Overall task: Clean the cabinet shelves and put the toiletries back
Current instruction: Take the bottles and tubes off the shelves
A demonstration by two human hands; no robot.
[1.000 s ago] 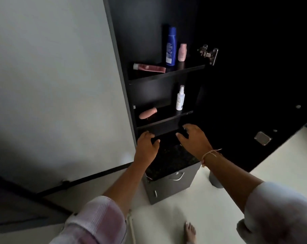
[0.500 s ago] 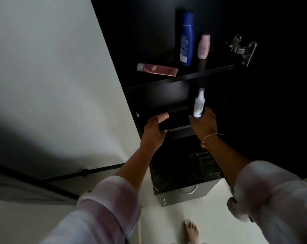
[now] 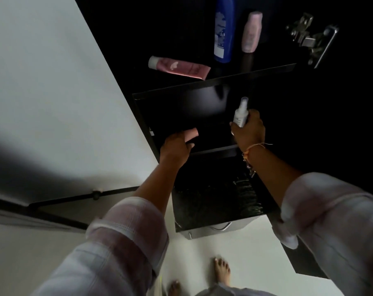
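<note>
Your right hand is wrapped around the base of the white spray bottle, fingers curled about it, at roughly 12 o'clock from the centre of the view. Your left hand sits at 10 o'clock from centre, fingers closing on the pink tube; whether the grip is complete cannot be told, because the hand hides most of the tube. Both items belong to the middle shelf, whose front edge lies just below your knuckles.

The upper shelf at 12 o'clock carries three further toiletries: a pink tube lying flat, a tall blue bottle standing upright, and a small pink bottle just beside it.

Hazards, judged from this position:
- Lifting the spray bottle straight up may strike the underside of the upper shelf. Draw it toward you first.
- The pink tube is held near one end only. A loose hold may let it tip and drop onto the dark countertop at 6 o'clock.
- The cabinet interior is dim, so shelf edges are hard to see.
- The metal hinge at 2 o'clock projects near your right arm's path.
</note>
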